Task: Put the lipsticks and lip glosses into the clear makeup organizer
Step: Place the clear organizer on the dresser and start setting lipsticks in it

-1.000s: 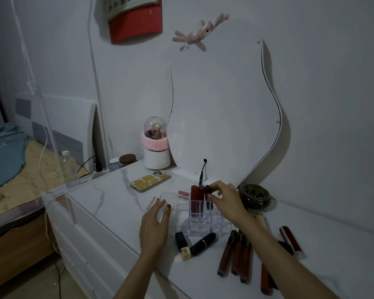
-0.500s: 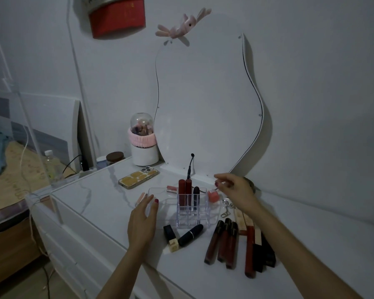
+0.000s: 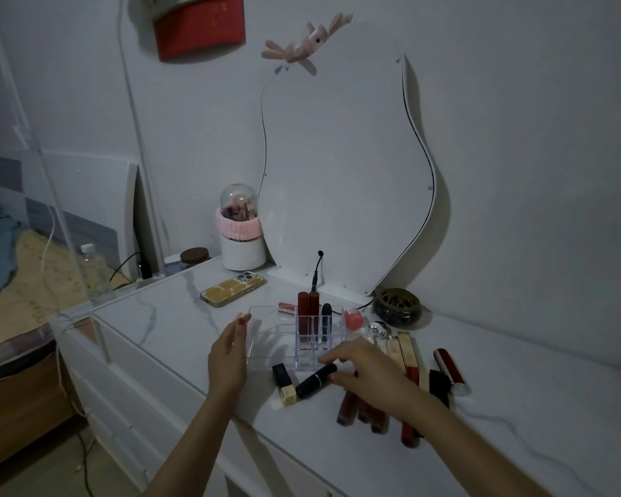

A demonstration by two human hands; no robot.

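Note:
The clear makeup organizer (image 3: 270,331) stands on the white marble-look dresser top (image 3: 180,317). Two red tubes (image 3: 308,310) and a dark lipstick (image 3: 326,314) stand upright in its slots. My left hand (image 3: 228,356) rests with straight fingers against the organizer's left edge. My right hand (image 3: 364,371) reaches down in front of the organizer and pinches the right end of a black lipstick (image 3: 311,382) lying on the top. A black-and-gold lipstick (image 3: 284,384) lies beside it. Several dark red lip glosses (image 3: 348,407) lie partly under my right forearm.
To the right lie gold-cased tubes (image 3: 406,349) and a red tube (image 3: 449,368). A coral bottle (image 3: 352,317), a brass dish (image 3: 397,304), a phone (image 3: 233,289), a brush holder (image 3: 242,242) and a wavy mirror (image 3: 337,174) stand behind. The dresser's front edge is close.
My right hand left the organizer's slots, swung back past the coral bottle, then came down onto the black lipstick in front. The left hand stayed at the organizer's left edge.

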